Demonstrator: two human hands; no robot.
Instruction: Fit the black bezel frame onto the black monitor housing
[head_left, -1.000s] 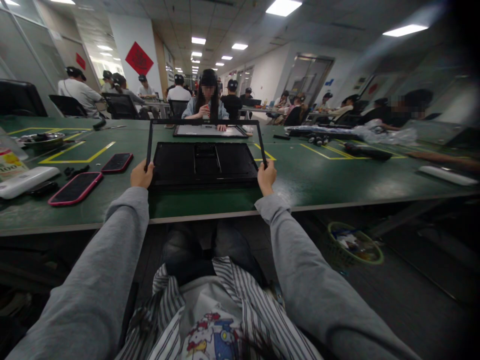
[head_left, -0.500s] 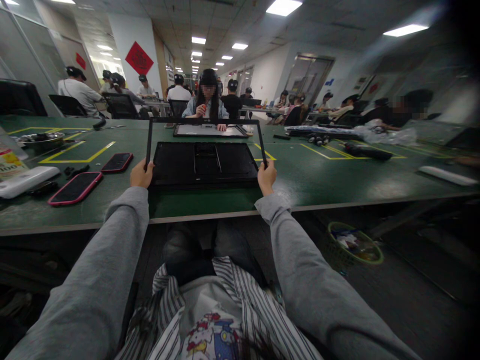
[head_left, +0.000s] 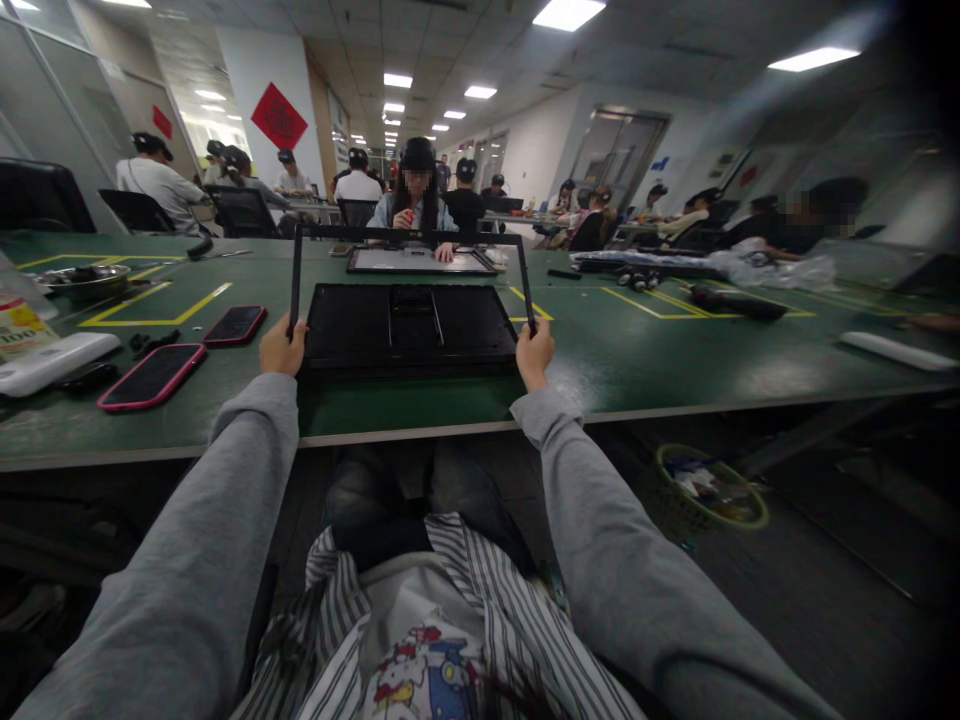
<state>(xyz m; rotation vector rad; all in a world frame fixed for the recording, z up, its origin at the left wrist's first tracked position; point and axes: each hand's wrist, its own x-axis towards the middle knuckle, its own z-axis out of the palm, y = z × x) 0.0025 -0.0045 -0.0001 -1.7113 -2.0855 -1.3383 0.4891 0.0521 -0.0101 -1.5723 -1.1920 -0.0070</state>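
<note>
A thin black rectangular frame [head_left: 409,236] stands tilted up above a black flat panel [head_left: 409,325] that lies on the green table [head_left: 637,350]. My left hand [head_left: 282,346] is closed on the frame's lower left corner. My right hand [head_left: 534,352] is closed on its lower right corner. The frame's far edge is raised well off the panel. Both grey sleeves reach forward over the table's near edge.
Two phones in red cases [head_left: 150,375] [head_left: 234,324] lie left of the panel, beside a white device [head_left: 52,360]. A person [head_left: 415,200] sits opposite at another flat panel [head_left: 417,261]. A green basket [head_left: 709,488] stands on the floor at the right. Other workers sit behind.
The frame's far edge has risen a little higher off the panel. My hands have stayed at its near corners.
</note>
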